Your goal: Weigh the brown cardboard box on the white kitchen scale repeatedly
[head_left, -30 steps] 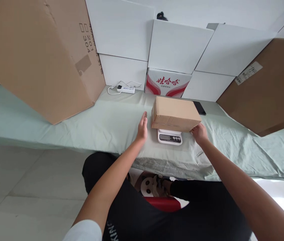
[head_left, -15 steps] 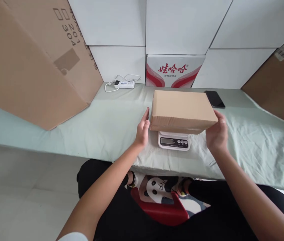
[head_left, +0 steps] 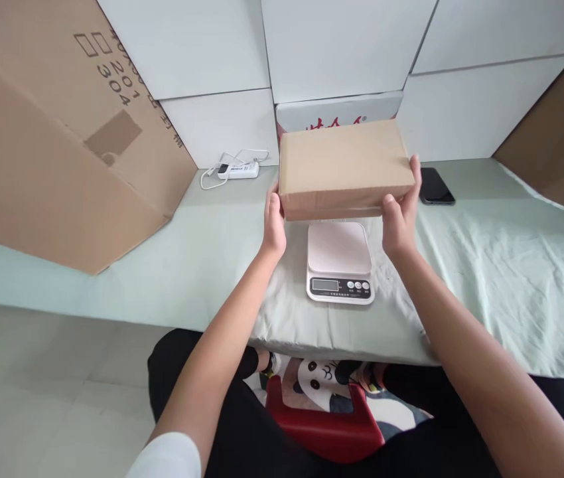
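Observation:
Between my two hands is a closed brown cardboard box (head_left: 344,162), raised above the table. My left hand (head_left: 275,222) presses on its left end, the thumb at the near corner and the other fingers partly hidden behind it. At the right end my right hand (head_left: 401,216) grips the box, thumb on the near side and fingers up along the end. Below and nearer to me stands a white digital kitchen scale (head_left: 339,249). Its weighing plate carries nothing, and the display looks blank.
A large carton (head_left: 63,146) leans at the left, and another carton (head_left: 551,133) stands at the right. White boxes (head_left: 217,126) line the back. A white adapter with a cable (head_left: 239,170) and a black phone (head_left: 436,186) lie on the green cloth (head_left: 212,252).
The cardboard box has risen off the scale and moved back, uncovering the weighing plate. My left hand, apart from the box before, is now against its left end. The view has shifted slightly.

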The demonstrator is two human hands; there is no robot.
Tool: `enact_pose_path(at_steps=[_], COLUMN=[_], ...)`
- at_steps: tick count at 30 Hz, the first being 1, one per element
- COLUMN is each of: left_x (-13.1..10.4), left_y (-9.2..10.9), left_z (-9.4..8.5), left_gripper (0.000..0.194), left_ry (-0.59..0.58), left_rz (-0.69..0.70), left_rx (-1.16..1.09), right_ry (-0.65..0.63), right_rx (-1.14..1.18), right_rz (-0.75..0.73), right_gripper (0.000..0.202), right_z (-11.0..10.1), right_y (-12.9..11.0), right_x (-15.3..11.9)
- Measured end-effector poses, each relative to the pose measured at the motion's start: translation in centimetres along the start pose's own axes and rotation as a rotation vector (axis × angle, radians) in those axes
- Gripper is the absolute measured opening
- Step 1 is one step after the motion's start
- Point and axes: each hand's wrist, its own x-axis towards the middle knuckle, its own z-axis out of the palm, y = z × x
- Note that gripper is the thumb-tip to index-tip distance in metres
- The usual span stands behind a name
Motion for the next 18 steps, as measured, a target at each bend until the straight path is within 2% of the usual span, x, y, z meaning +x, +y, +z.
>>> enact_pose_path(at_steps=[3, 6, 8, 12, 18], left_x=[2.2, 2.8, 2.7, 2.8, 3.2], left_y=[-3.3, -6.1, -7.2, -8.0, -8.3], left_z=[0.5, 0.5, 0.2, -0.1, -0.3], left_gripper=[0.086, 0.088, 0.086, 0.083, 0.078], left_ry=[0.04, 0.033, 0.017, 0.016, 0.006], left_rz=[-0.043, -0.075, -0.105, -0.153, -0.178], left_rx=[-0.032, -0.046, -0.042, -0.031, -0.029], right_ry=[0.043, 0.042, 0.032, 0.034, 0.059], right_rx=[-0.058, -0.068, -0.067, -0.053, 0.01], right_rz=[-0.037, -0.011, 0.04, 0.107, 0.144], right_gripper=[0.099, 0.099, 0.093, 0.081, 0.073], right_z=[0.6, 0.3, 0.1, -0.2, -0.2], right_y=[3.4, 6.1, 7.3, 8.3, 8.2], right_x=[0.6, 0.1, -0.2, -0.2, 0.2])
